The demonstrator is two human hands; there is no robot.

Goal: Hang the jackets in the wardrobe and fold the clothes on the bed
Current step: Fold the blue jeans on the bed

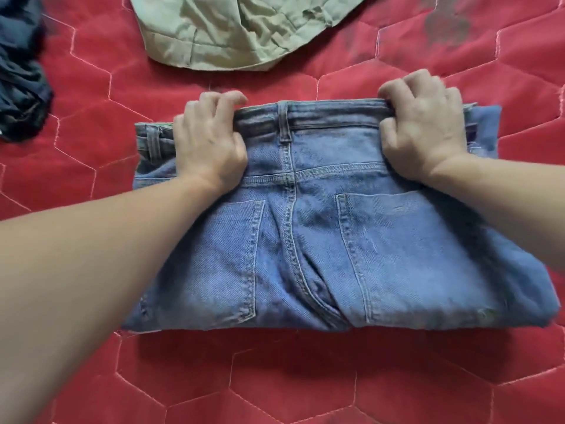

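A pair of blue jeans [305, 240] lies folded on the red quilted bed [275, 377], back pockets facing up and the waistband at the far edge. My left hand [211, 142] grips the waistband on its left part, fingers curled over the far edge. On the right part of the waistband my right hand [425, 130] holds it the same way. A lower denim layer sticks out beyond both hands at the left and right sides.
A crumpled beige garment [232, 29] lies at the far middle of the bed. A dark navy garment [21, 75] is bunched at the far left edge. Red bedspread shows in front of the jeans and on both sides.
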